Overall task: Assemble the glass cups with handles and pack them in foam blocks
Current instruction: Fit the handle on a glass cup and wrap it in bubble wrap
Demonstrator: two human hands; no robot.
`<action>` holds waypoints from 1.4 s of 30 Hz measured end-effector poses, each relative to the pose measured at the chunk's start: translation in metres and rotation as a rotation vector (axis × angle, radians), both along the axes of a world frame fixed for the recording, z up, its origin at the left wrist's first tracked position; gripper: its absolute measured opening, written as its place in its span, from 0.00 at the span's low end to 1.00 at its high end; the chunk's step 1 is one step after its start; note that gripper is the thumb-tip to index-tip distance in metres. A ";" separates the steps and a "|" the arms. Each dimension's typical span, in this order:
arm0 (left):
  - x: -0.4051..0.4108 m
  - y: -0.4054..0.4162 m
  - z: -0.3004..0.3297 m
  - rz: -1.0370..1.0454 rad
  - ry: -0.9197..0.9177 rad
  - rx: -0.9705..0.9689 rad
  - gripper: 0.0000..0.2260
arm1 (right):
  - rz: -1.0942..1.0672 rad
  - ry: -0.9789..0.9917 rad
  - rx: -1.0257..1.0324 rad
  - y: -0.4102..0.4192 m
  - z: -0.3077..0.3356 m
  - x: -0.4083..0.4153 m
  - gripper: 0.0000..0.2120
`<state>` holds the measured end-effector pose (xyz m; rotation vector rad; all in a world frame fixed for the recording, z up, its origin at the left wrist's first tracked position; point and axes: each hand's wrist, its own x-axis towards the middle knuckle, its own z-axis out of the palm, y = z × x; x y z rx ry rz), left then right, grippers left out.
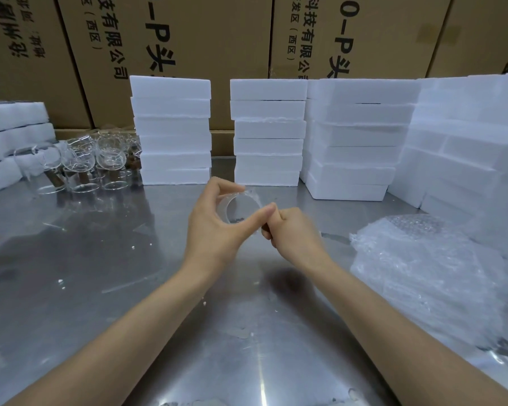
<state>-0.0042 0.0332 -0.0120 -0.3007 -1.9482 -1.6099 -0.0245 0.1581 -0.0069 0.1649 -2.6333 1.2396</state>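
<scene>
**Handle meets cup from the right**

Above the table's (pixel 106 288) middle, the left hand (pixel 214 230) pinches the glass cup (pixel 241 208), mouth facing the camera. The right hand's (pixel 291 230) grip curls around a dark handle (pixel 265 229) at the cup's right wall.

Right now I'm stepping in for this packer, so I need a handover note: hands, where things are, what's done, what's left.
Left hand holds a glass cup above the steel table, thumb and fingers round its rim.
Right hand is curled on something dark at the cup's side, probably its handle; mostly hidden.
Finished cups with handles stand far left.
Foam blocks are stacked along the back; bubble wrap lies right.
Done: several cups assembled.
Left: finish this cup, then pack the cups in foam; no open foam block is in view.
</scene>
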 end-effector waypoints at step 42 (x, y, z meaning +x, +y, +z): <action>0.000 -0.006 0.007 0.052 0.065 -0.185 0.11 | 0.035 -0.068 -0.095 -0.007 -0.004 0.004 0.27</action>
